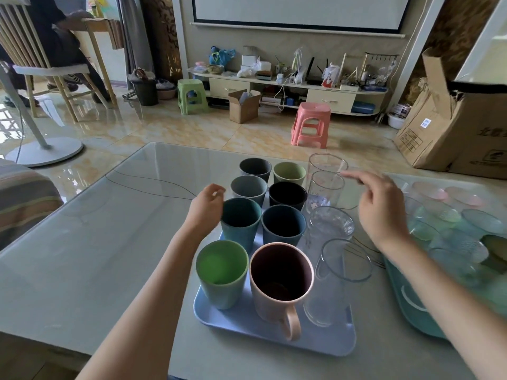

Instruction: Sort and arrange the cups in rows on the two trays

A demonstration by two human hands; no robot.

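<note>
Hands hover empty over the blue tray (pixel 247 329): left hand (pixel 206 204) loosely curled beside the teal cup (pixel 241 223), right hand (pixel 380 204) relaxed near the clear glasses (pixel 326 187).

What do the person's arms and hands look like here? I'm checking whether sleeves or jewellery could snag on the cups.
Both forearms are bare up to the frame's edge: no sleeves show. The left hand and right hand wear no gloves, and no rings, watch or bracelets are visible on the fingers and wrists in view. No markings or bandages are visible either.
</note>
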